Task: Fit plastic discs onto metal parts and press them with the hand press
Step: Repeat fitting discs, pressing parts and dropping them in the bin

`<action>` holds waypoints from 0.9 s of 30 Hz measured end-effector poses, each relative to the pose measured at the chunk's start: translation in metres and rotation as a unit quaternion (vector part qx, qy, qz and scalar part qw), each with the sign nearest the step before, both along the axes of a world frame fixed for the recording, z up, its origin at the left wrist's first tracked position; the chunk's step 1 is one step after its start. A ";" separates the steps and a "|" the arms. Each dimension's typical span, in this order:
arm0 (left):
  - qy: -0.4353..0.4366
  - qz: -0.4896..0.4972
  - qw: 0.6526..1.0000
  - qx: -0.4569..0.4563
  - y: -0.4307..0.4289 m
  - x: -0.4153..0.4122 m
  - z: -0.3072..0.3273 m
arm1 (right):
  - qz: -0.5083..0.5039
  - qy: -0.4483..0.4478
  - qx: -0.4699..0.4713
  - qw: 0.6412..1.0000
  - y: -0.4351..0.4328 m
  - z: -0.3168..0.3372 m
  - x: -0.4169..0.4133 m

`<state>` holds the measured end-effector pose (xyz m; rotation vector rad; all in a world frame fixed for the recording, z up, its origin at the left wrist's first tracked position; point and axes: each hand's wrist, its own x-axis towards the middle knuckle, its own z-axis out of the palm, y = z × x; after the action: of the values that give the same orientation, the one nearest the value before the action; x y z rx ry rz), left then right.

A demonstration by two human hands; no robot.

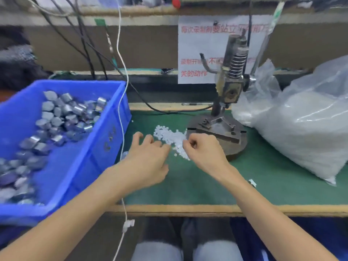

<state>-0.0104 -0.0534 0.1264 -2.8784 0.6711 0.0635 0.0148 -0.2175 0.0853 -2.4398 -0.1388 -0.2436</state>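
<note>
L grip (148, 161) wide, fingertips at disc pile (167, 134); R grip (205, 149) curled at pile's right edge, can't tell if holding. Discs: dozens, uncountable. 1 press (228, 87).

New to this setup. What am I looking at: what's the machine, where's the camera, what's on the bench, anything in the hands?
There is one picture, taken by a camera worn on the person's head, looking down over both forearms at a workbench. No robot is involved.

The upright metal machine with the spring is the hand press, standing on a round base at the back of the green mat. The blue crate on the left holds loose metal parts. The small white pile on the mat is the plastic discs. On the right lies a big clear plastic bag of white material.

The left hand rests with loosely spread fingers beside the pile. The right hand has its fingers curled at the pile's edge; whether it pinches a disc is too small to tell.
</note>
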 end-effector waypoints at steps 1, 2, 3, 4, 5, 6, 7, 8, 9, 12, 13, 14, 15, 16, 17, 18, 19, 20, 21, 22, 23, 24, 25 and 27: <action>-0.015 0.012 1.000 0.023 0.013 0.001 0.006 | 0.026 -0.004 -0.008 1.000 0.015 0.006 0.005; -0.031 0.022 0.999 0.039 0.025 0.001 0.011 | 0.047 -0.010 -0.021 0.999 0.031 0.013 0.008; -0.048 0.031 0.997 0.045 0.038 0.001 0.016 | 0.070 -0.016 -0.034 0.997 0.045 0.019 0.012; -0.061 0.041 0.996 0.041 0.049 0.002 0.020 | 0.088 -0.018 -0.044 0.995 0.060 0.024 0.015; -0.073 0.050 0.995 0.034 0.060 0.002 0.025 | 0.109 -0.022 -0.050 0.992 0.073 0.029 0.017; -0.085 0.072 0.994 0.022 0.076 0.004 0.030 | 0.136 -0.032 -0.059 0.988 0.092 0.034 0.021; -0.089 0.082 0.993 0.015 0.081 0.009 0.034 | 0.146 -0.044 -0.062 0.986 0.096 0.037 0.021; -0.093 0.103 0.990 0.009 0.094 0.015 0.038 | 0.164 -0.059 -0.056 0.983 0.108 0.040 0.023; -0.091 0.135 0.987 -0.001 0.109 0.021 0.042 | 0.185 -0.074 -0.048 0.979 0.120 0.043 0.025; -0.067 0.240 0.968 -0.037 0.156 0.045 0.044 | 0.244 -0.101 -0.030 0.964 0.149 0.048 0.028; -0.062 0.262 0.962 -0.045 0.173 0.055 0.041 | 0.255 -0.112 -0.019 0.960 0.156 0.048 0.029; -0.053 0.281 0.957 -0.057 0.189 0.067 0.035 | 0.259 -0.121 -0.010 0.958 0.161 0.047 0.030; -0.038 0.301 0.951 -0.068 0.205 0.079 0.029 | 0.262 -0.124 -0.003 0.957 0.166 0.046 0.030; -0.019 0.321 0.944 -0.080 0.220 0.093 0.022 | 0.266 -0.127 0.003 0.956 0.170 0.043 0.031; 0.003 0.340 0.936 -0.095 0.234 0.107 0.017 | 0.268 -0.128 0.004 0.955 0.174 0.041 0.033; 0.021 0.353 0.929 -0.111 0.246 0.120 0.013 | 0.269 -0.133 0.006 0.954 0.177 0.038 0.034; 0.027 0.358 0.925 -0.122 0.256 0.134 0.011 | 0.265 -0.137 0.009 0.954 0.180 0.036 0.036; 0.024 0.355 0.926 -0.129 0.263 0.147 0.009 | 0.259 -0.144 0.014 0.955 0.182 0.034 0.037; 0.015 0.343 0.930 -0.133 0.267 0.160 0.008 | 0.253 -0.153 0.018 0.955 0.183 0.032 0.038; 0.005 0.323 0.936 -0.138 0.268 0.171 0.006 | 0.250 -0.164 0.023 0.954 0.184 0.030 0.039; -0.003 0.298 0.944 -0.142 0.265 0.182 0.004 | 0.248 -0.172 0.029 0.953 0.184 0.029 0.039; -0.010 0.271 0.952 -0.144 0.261 0.190 0.000 | 0.247 -0.177 0.036 0.952 0.185 0.027 0.039; -0.020 0.250 0.958 -0.140 0.255 0.196 -0.006 | 0.247 -0.178 0.043 0.952 0.186 0.026 0.039; -0.058 0.235 0.963 -0.117 0.242 0.205 -0.019 | 0.248 -0.180 0.054 0.950 0.188 0.025 0.040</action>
<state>0.1948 0.1891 0.1071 -3.1703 -0.0406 -0.1276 0.0552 -0.0294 0.1103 -2.1448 -0.8619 -0.4518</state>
